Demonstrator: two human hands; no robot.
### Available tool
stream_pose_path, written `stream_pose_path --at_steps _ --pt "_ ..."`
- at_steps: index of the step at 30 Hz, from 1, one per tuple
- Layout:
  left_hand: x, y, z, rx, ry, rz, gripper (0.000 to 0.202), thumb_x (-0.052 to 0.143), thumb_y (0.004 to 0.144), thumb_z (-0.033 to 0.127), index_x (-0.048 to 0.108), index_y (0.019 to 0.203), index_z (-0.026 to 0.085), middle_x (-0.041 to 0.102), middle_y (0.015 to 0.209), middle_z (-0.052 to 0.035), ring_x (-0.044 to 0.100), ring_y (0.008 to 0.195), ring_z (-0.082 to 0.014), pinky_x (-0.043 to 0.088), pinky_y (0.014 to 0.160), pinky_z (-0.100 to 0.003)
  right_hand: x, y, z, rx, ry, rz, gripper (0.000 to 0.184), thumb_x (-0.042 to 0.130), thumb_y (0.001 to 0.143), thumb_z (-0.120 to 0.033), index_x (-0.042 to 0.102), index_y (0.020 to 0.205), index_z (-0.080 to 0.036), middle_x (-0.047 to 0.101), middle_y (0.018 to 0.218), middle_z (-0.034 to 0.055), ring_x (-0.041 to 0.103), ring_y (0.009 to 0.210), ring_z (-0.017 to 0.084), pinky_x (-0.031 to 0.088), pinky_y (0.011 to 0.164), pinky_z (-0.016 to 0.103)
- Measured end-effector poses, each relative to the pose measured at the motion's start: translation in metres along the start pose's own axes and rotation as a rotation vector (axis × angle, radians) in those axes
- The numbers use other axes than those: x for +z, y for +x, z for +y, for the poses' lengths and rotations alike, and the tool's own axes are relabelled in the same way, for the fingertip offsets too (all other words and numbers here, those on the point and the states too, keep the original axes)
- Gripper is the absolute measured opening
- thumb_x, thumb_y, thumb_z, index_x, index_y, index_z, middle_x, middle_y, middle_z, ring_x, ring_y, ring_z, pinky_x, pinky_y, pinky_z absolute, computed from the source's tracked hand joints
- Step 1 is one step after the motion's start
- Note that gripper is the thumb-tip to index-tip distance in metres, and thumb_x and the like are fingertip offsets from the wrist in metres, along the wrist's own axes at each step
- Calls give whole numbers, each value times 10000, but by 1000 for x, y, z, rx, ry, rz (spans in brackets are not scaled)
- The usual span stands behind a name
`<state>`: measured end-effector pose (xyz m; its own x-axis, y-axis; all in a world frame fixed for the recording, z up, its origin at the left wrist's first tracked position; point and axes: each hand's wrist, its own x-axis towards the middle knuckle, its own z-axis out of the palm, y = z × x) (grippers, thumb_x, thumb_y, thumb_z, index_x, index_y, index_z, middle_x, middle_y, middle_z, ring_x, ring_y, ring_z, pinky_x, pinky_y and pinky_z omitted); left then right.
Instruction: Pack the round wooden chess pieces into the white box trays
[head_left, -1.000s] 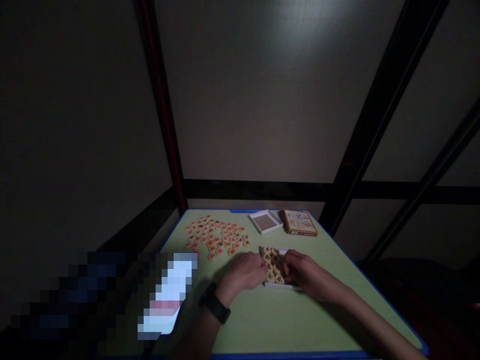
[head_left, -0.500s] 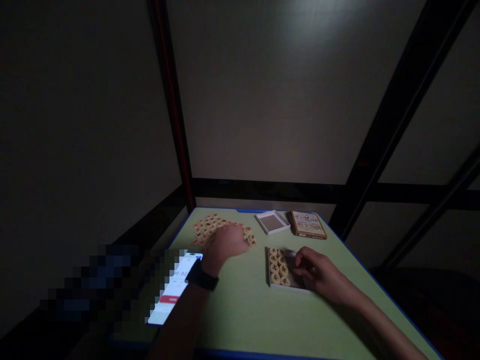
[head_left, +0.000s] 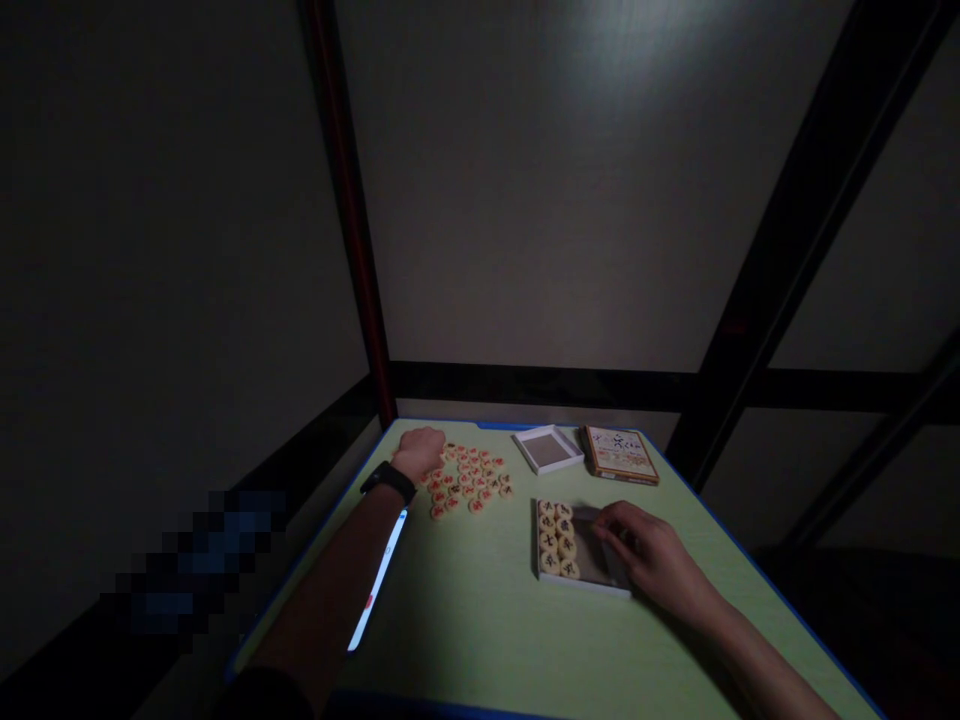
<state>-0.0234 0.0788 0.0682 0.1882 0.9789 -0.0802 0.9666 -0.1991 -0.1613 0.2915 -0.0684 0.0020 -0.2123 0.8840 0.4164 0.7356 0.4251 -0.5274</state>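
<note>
Dim; perhaps lit from above

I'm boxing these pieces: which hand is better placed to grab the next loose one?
Left. The left hand sits at the loose pieces; the right hand rests on the box, away from them.

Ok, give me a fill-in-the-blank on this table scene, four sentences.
1. The watch is on the ___ wrist.
2. The right hand rests on the tray, whose pieces fill its ___ side.
3. The table top is ___ with a blue edge.
4. The left hand is at the loose pile, marked mostly in ___.

Missing words: left; left; green; red.
</note>
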Motion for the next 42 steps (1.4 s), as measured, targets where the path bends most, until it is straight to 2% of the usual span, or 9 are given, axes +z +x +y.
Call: stream_pose_path --at_steps 9,13,14,15,18,23,32,37,42 --pt "-7 0 2 56 37 -3 271 608 819 181 685 1075 135 674 1160 -183 634 1088 -282 499 867 -338 -1 -1 -2 -12 -25 -11 194 469 929 -295 597 819 -199 656 807 56 618 724 186 476 671 298" --pt "-21 -23 24 159 30 85 228 521 891 220 686 1023 134 671 1129 -166 621 1081 -258 476 890 -325 0 0 -3 4 -39 13 220 457 928 -316 607 819 -198 667 790 66 622 718 195 479 674 306" --pt "-24 -31 35 210 18 121 233 491 909 222 683 1011 139 670 1112 -151 620 1069 -244 471 896 -318 0 0 -2 11 -41 22 224 454 927 -321 611 824 -198 672 790 67 624 719 198 480 678 308" --pt "-24 -41 47 329 -18 184 235 485 919 245 683 979 134 673 1062 -141 627 1027 -238 474 882 -317 1 0 -2 19 -44 29 225 453 925 -324 614 830 -199 676 794 68 626 723 200 482 683 311" --pt "-17 -69 86 688 -137 247 204 537 913 319 672 940 170 666 1000 -86 618 983 -214 471 872 -306 3 0 1 39 -56 42 219 452 918 -321 622 853 -198 685 806 66 631 734 200 481 691 310" --pt "4 -90 128 900 -171 262 127 535 909 209 654 937 172 662 1037 -65 612 985 -200 468 866 -307 5 1 3 43 -98 39 225 444 916 -307 620 834 -193 680 789 60 628 722 197 462 666 300" --pt "5 -89 135 885 -164 201 133 586 866 228 677 911 142 679 991 -101 632 947 -223 485 858 -324 3 0 -3 40 -112 -32 211 446 916 -258 616 815 -184 682 784 64 620 711 193 431 654 285" --pt "3 -86 128 891 -204 147 120 603 845 240 688 864 158 688 982 -104 638 952 -232 494 853 -328 0 -2 -13 34 -43 -106 109 531 819 -153 632 799 -190 660 762 36 598 716 171 426 669 268" --pt "-4 -85 112 664 -242 106 207 465 892 182 671 894 173 702 954 -97 657 924 -225 503 814 -317 1 -5 -20 8 64 -150 79 570 765 -123 599 738 -191 632 747 18 578 708 160 435 657 260"
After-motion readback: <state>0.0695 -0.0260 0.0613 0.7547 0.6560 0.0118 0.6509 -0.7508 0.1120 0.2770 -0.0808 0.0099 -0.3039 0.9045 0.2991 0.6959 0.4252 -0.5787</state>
